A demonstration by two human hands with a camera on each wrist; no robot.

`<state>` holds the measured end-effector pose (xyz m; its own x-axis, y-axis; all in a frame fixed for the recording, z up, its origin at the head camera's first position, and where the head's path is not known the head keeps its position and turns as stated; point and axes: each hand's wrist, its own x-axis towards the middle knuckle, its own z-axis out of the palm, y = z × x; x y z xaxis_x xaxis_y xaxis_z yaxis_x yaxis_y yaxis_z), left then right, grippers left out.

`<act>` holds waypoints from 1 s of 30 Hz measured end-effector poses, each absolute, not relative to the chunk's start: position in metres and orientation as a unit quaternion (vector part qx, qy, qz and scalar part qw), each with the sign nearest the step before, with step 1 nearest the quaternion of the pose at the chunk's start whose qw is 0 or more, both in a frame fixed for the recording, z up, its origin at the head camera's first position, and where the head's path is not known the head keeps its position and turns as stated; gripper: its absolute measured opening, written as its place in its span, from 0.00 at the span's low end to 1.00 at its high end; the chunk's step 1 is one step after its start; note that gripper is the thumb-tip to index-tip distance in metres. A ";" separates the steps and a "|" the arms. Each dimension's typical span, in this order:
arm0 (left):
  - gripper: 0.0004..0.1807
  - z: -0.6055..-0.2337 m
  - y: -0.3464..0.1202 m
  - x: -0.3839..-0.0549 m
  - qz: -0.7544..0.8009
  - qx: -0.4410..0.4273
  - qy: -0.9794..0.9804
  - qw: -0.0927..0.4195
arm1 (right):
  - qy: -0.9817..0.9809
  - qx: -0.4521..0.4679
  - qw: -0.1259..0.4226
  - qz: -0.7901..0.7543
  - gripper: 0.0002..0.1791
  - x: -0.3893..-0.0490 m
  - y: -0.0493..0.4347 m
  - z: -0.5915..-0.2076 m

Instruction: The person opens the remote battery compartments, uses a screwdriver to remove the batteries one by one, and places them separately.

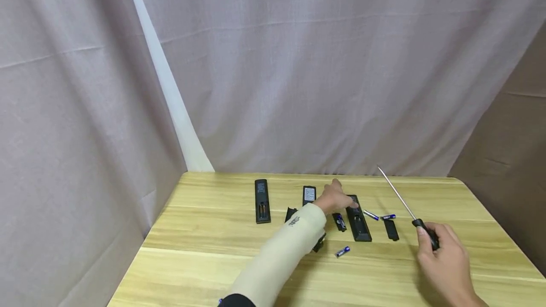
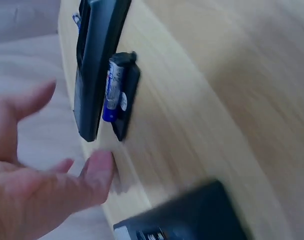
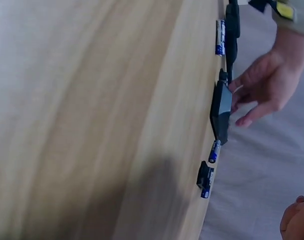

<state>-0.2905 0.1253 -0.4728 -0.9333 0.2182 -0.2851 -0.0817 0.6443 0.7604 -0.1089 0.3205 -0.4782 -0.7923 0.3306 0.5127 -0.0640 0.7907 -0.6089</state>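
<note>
My left hand (image 1: 334, 199) reaches over the back of the table with its fingers spread and nothing held. Its fingers are close to the top end of a black remote control (image 1: 361, 229), which lies with its battery compartment uncovered. Beside that remote, a blue-and-silver battery (image 2: 113, 92) rests on a small black battery cover (image 2: 125, 110). My right hand (image 1: 450, 262) grips a screwdriver (image 1: 421, 225) by its black handle, the long metal shaft pointing up and away to the left. In the right wrist view, only part of the right hand shows at the lower right corner.
Another remote (image 1: 262, 198) with an uncovered compartment lies to the left. A labelled remote (image 1: 309, 193) is partly hidden by the left arm. Loose batteries lie near the right remote and in front (image 1: 342, 251). Another black cover (image 1: 391, 230) lies on the right. Curtains (image 1: 298, 84) enclose the table.
</note>
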 end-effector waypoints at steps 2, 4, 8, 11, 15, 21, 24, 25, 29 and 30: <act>0.41 -0.474 0.113 -0.286 0.450 0.055 0.880 0.140 | -0.890 -0.073 0.318 0.318 0.11 -0.113 0.317 -0.479; 0.32 -0.472 0.098 -0.277 0.465 0.078 0.874 0.117 | -0.891 -0.071 0.314 0.321 0.11 -0.115 0.314 -0.480; 0.20 -0.458 0.070 -0.254 0.468 0.122 0.870 0.090 | -0.895 -0.066 0.304 0.321 0.12 -0.119 0.314 -0.481; 0.18 -0.448 0.046 -0.236 0.457 0.129 0.876 0.078 | -0.898 -0.059 0.300 0.316 0.13 -0.121 0.316 -0.480; 0.19 -0.442 0.008 -0.219 0.458 0.125 0.878 0.064 | -0.901 -0.063 0.293 0.314 0.13 -0.121 0.317 -0.480; 0.20 -0.437 -0.045 -0.199 0.493 0.111 0.862 0.039 | -0.906 -0.065 0.284 0.306 0.14 -0.125 0.321 -0.481; 0.20 -0.436 -0.067 -0.186 0.512 0.100 0.852 0.045 | -0.912 -0.065 0.268 0.302 0.15 -0.128 0.324 -0.481; 0.20 -0.437 -0.074 -0.182 0.514 0.097 0.851 0.047 | -0.915 -0.064 0.262 0.301 0.15 -0.130 0.326 -0.481; 0.22 -0.438 -0.095 -0.170 0.520 0.092 0.847 0.057 | -0.921 -0.060 0.238 0.303 0.16 -0.135 0.328 -0.482; 0.22 -0.439 -0.098 -0.168 0.521 0.093 0.846 0.056 | -0.922 -0.061 0.233 0.304 0.16 -0.136 0.329 -0.483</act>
<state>-0.1682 -0.0983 -0.4386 -0.9763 0.2162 0.0014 0.0986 0.4392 0.8929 -0.1359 0.3290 -0.4827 -0.8836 0.2542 0.3934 -0.0295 0.8081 -0.5883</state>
